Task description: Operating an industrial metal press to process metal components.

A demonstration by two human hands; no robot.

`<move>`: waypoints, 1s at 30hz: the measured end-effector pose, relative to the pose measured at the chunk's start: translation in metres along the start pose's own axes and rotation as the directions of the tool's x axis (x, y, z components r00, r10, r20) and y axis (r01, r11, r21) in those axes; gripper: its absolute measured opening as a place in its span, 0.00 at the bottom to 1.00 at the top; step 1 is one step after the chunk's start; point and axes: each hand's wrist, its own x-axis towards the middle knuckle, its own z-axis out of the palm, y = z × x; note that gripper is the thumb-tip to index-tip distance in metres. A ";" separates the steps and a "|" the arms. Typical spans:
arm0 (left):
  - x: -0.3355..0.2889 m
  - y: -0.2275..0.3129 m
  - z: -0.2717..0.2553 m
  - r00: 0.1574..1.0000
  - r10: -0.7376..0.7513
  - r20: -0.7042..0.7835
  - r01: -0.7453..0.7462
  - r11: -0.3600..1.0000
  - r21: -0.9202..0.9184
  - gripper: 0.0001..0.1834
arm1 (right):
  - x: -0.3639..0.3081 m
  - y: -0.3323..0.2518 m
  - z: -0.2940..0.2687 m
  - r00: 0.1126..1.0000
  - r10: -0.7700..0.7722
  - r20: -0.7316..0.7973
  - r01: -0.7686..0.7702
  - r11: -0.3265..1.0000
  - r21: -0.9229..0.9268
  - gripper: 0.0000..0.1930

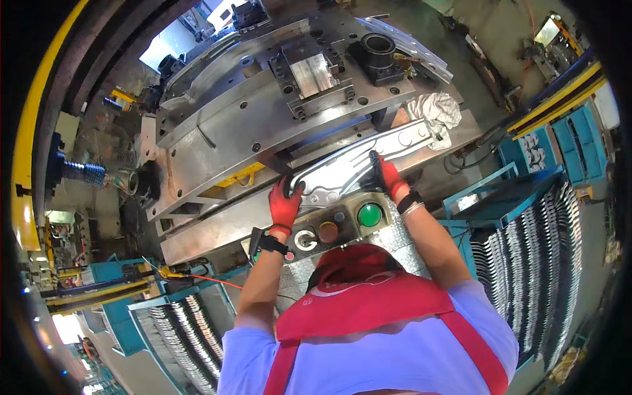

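Long stamped sheet-metal panel [359, 168], silvery, lying slantwise along the near edge of the press die [263, 125]. Ribbed and pierced, with curved outline; far end close beside a crumpled white rag [434, 108].

Left hand [284, 204], red-gloved, closed on the panel's near rounded end, fingers over the top edge. Right hand [387, 174], same glove, gripping the panel about mid-length, thumb side on top. Hands well apart, both clamped on the panel.

Handling, as judged: thin gauge, so probably light for its length, but stiffened by the ribs; likely to flex or twist if lifted by one end only. Cut edges probably sharp, surface possibly oily, hence slippery. Two-point hold at end and middle looks sound; flat flanges better than holes for grip.

Just nearer than the die: control panel with green button [369, 215]. Racks of stacked like panels [526, 263] off to the die's right and lower left.
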 end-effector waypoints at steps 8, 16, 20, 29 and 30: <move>-0.001 -0.006 0.005 0.979 -0.160 0.130 0.194 0.928 -0.319 0.28 | -0.034 -0.007 0.015 0.990 0.116 0.085 -0.140 0.920 0.367 0.30; -0.048 0.019 -0.041 0.995 -0.081 0.049 0.092 0.689 -0.719 0.28 | -0.069 0.025 0.001 0.998 -0.022 0.057 -0.011 0.849 0.528 0.18; -0.049 0.057 -0.048 0.954 0.201 0.221 0.155 0.301 -0.941 0.30 | -0.119 0.051 0.008 0.750 -0.650 0.126 0.581 0.555 -0.595 0.18; -0.053 0.148 -0.040 0.725 0.474 0.500 0.420 0.271 -0.866 0.36 | -0.189 0.052 0.071 0.811 -0.436 0.389 0.501 0.862 -0.077 0.16; -0.053 0.153 -0.039 0.691 0.485 0.536 0.478 0.250 -0.842 0.36 | -0.195 0.049 0.069 0.862 -0.381 0.335 0.432 0.897 -0.092 0.16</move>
